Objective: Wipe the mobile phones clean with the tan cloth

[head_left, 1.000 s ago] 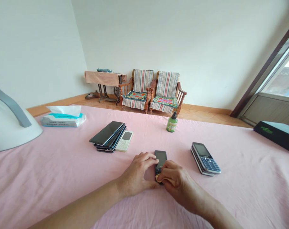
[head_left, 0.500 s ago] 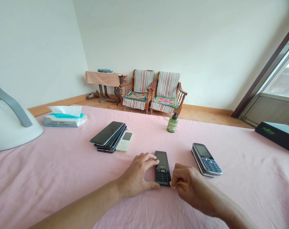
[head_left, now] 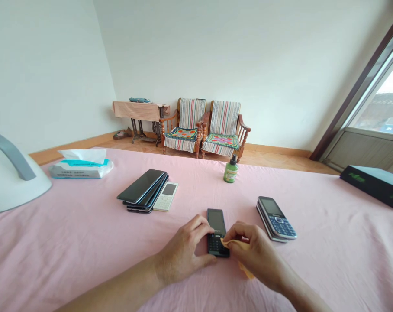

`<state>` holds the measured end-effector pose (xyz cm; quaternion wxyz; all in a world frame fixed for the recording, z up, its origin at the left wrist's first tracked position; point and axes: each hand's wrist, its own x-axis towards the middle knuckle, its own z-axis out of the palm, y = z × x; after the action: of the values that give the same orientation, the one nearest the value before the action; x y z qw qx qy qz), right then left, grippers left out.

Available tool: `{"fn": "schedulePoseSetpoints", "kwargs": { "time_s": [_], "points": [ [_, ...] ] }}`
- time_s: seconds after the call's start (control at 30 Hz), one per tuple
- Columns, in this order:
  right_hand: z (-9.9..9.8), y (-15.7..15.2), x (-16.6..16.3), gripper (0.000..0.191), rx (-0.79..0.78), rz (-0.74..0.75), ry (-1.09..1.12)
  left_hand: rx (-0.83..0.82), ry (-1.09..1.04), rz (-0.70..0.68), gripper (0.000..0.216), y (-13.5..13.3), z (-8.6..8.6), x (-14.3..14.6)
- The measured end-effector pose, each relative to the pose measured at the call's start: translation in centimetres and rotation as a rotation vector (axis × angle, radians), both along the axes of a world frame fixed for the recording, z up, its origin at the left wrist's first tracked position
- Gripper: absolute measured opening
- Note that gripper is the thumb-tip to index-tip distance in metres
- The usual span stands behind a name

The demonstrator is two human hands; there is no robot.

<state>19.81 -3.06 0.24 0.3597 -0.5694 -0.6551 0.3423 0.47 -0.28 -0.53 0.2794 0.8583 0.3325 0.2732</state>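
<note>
A black keypad phone (head_left: 216, 229) lies flat on the pink tablecloth (head_left: 69, 242). My left hand (head_left: 183, 251) rests against the phone's left side, fingertips and thumb pinching its edge. My right hand (head_left: 253, 253) is closed on a small yellow cloth (head_left: 240, 251), pressing a corner of it onto the phone's keypad. To the right lies a stack of dark blue keypad phones (head_left: 276, 212). To the left sits a stack of black smartphones (head_left: 142, 196) with a white keypad phone (head_left: 165, 196) beside it.
A green bottle (head_left: 230, 170) stands beyond the phones. A tissue pack (head_left: 81, 164) lies at the far left, a white rounded object (head_left: 11, 182) at the left edge, and a dark box (head_left: 375, 186) at the right. Two striped chairs (head_left: 206, 130) stand by the wall.
My right hand pulled the cloth off the phone to the right, then brought it back onto the keypad. My left hand stayed on the phone. The view shifted slightly.
</note>
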Motion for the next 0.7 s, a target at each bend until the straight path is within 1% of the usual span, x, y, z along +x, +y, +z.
{"fn": "schedulePoseSetpoints", "kwargs": {
  "time_s": [0.17, 0.3, 0.4, 0.47, 0.57, 0.7],
  "points": [
    [0.21, 0.03, -0.29, 0.014, -0.082, -0.036, 0.121, -0.008, -0.022, 0.0, 0.04, 0.01, -0.13, -0.03],
    [0.11, 0.24, 0.07, 0.008, -0.144, -0.031, 0.332, -0.009, -0.027, 0.012, 0.037, 0.03, 0.0, -0.1],
    [0.1, 0.22, 0.13, 0.015, -0.218, -0.008, 0.541, -0.012, -0.019, 0.019, 0.034, -0.04, 0.28, -0.05],
    [0.11, 0.12, -0.06, 0.02, -0.222, 0.012, 0.625, -0.009, -0.003, 0.036, 0.035, -0.15, 0.42, 0.04],
    [0.15, -0.07, -0.52, 0.023, -0.194, 0.023, 0.633, 0.009, -0.001, 0.082, 0.036, -0.34, 0.46, 0.18],
    [0.17, -0.08, -0.75, 0.024, -0.159, 0.051, 0.582, 0.095, -0.049, 0.137, 0.022, -0.44, 0.21, 0.19]
  ]
}}
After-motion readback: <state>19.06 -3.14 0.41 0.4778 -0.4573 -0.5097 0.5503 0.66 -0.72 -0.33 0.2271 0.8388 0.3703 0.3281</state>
